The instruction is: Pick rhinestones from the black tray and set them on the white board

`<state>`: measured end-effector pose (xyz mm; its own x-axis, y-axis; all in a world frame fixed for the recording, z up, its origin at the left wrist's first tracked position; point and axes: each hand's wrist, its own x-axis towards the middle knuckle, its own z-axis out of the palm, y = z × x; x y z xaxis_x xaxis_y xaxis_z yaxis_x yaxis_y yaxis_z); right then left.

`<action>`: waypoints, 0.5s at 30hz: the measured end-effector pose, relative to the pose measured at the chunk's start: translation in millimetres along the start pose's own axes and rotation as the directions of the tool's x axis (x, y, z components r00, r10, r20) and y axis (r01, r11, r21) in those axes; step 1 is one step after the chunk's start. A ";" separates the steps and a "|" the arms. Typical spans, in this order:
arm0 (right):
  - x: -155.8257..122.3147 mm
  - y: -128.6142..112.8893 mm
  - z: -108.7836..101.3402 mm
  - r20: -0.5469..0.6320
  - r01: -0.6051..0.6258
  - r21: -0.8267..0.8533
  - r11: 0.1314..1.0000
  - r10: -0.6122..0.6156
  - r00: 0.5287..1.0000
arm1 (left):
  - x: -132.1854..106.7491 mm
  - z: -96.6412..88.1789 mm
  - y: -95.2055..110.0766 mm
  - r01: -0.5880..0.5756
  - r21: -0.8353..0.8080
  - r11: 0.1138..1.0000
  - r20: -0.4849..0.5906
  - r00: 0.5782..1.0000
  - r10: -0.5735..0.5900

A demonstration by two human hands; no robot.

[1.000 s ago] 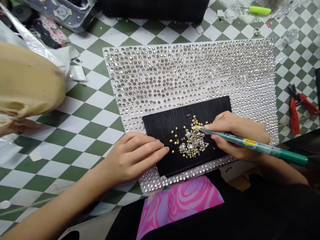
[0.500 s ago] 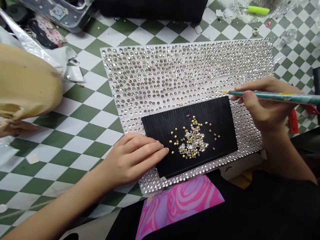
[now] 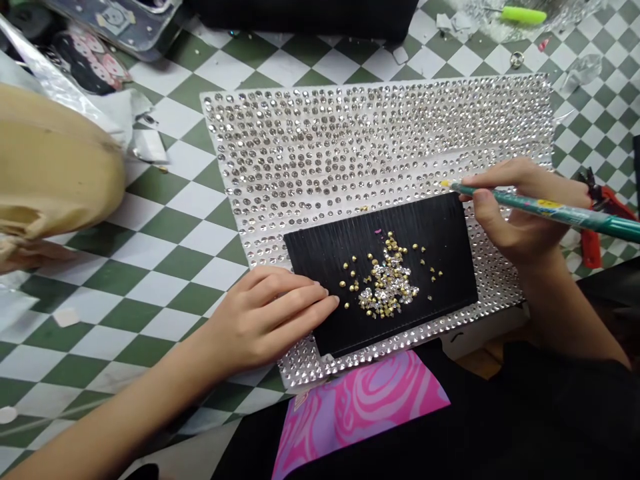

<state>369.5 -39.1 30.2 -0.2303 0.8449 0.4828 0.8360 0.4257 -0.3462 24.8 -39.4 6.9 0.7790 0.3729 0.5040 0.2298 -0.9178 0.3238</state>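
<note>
A white sheet [image 3: 310, 153] covered in rows of clear rhinestones lies on the checked table. On its near part rests a black ribbed tray [image 3: 330, 257] with a small heap of loose gold-backed rhinestones [image 3: 387, 290]. My left hand [image 3: 267, 317] lies flat on the tray's left end, fingers stretched out. My right hand [image 3: 520, 213] is closed on a green picker pen [image 3: 550, 211], whose yellow tip touches the sheet just above the tray's far right corner.
The table has a green-and-white checked cover [image 3: 165, 247]. A tan rounded object [image 3: 55, 167] sits at the left edge, red pliers [image 3: 595, 227] at the right. A pink swirled sheet [image 3: 360, 407] lies below the tray. A lime tool [image 3: 523, 15] lies at the far right.
My right hand lifted the pen from the heap on the tray and carried it up and right to the rhinestone sheet. The left hand stayed put.
</note>
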 end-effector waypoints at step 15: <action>6.5 -35.4 -10.9 0.103 -0.009 0.278 0.960 -0.021 0.994 | -0.5 0.9 0.0 -0.004 -0.016 1.000 0.000 1.000 0.004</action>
<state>343.9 -52.2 54.4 -0.2977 0.8649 0.4042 0.6663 0.4915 -0.5608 24.9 -39.7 6.0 0.7802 0.3689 0.5052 0.2172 -0.9171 0.3343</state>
